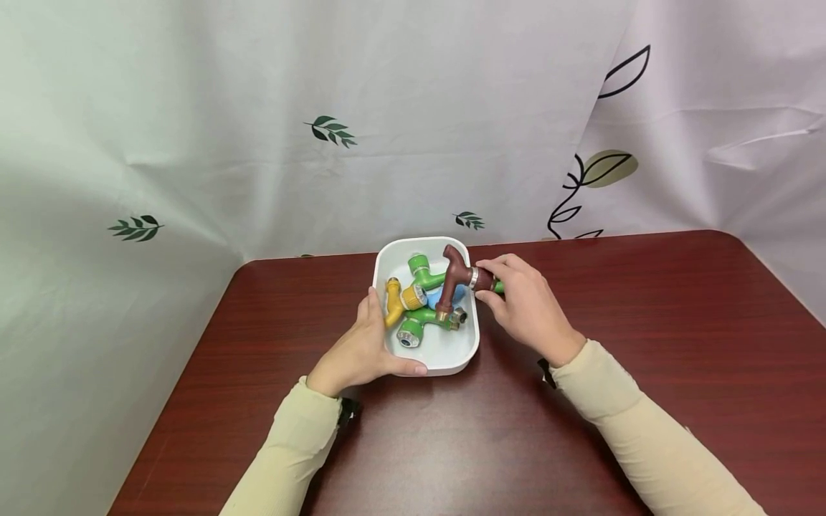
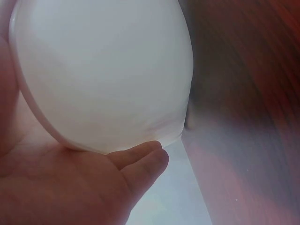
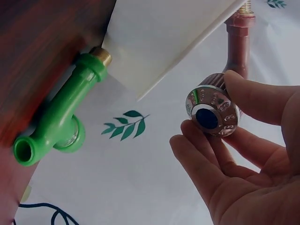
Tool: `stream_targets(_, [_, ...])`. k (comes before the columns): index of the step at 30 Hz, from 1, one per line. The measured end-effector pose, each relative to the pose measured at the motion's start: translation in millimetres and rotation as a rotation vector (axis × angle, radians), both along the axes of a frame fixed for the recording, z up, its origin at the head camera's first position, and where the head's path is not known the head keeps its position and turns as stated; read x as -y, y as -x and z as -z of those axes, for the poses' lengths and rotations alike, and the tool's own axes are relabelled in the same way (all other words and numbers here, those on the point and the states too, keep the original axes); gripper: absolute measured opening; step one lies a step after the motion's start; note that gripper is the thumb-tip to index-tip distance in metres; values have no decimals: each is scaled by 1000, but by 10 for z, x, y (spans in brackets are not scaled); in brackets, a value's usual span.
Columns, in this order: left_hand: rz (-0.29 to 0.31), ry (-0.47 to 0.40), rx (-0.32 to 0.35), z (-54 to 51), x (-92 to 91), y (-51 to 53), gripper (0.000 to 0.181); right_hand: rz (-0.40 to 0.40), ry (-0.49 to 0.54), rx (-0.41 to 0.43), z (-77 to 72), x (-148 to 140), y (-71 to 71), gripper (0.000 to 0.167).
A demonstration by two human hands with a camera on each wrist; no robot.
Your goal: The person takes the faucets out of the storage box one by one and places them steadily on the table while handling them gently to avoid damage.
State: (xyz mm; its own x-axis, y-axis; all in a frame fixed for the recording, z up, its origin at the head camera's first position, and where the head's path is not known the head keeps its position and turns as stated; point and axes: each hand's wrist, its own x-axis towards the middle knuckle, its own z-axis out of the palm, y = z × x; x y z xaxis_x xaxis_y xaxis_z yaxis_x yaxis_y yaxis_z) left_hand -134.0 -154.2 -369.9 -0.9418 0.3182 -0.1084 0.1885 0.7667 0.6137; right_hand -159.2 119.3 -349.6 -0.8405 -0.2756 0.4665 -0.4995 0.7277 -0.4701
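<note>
My right hand [image 1: 525, 304] pinches a brown tap [image 1: 456, 274] by its ribbed knob, above the right rim of a white tray [image 1: 445, 351]. In the right wrist view, the knob's clear end with a dark blue centre [image 3: 206, 118] shows between thumb and fingers. Straight fingers of my left hand [image 1: 358, 352] press along the tray's left wall, the thumb along its near side. Inside the tray lie a yellow tap [image 1: 393, 304], two green taps [image 1: 421, 266] and a partly hidden blue tap [image 1: 441, 297].
Another green tap [image 3: 61, 112] lies on the table just right of the tray, mostly hidden behind my right hand in the head view. The dark red wooden table [image 1: 258, 337] ends at a pale leaf-printed curtain [image 1: 387, 179] behind the tray.
</note>
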Motion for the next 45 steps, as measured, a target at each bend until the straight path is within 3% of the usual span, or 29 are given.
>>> stream_targets(31, [-20,11,23,-6,-1,0,157,141,8,82,-90,-473,190,38])
stream_targets(45, [-5,10,7,-3,9,0,158,194,-15,138,-42,-673,282,34])
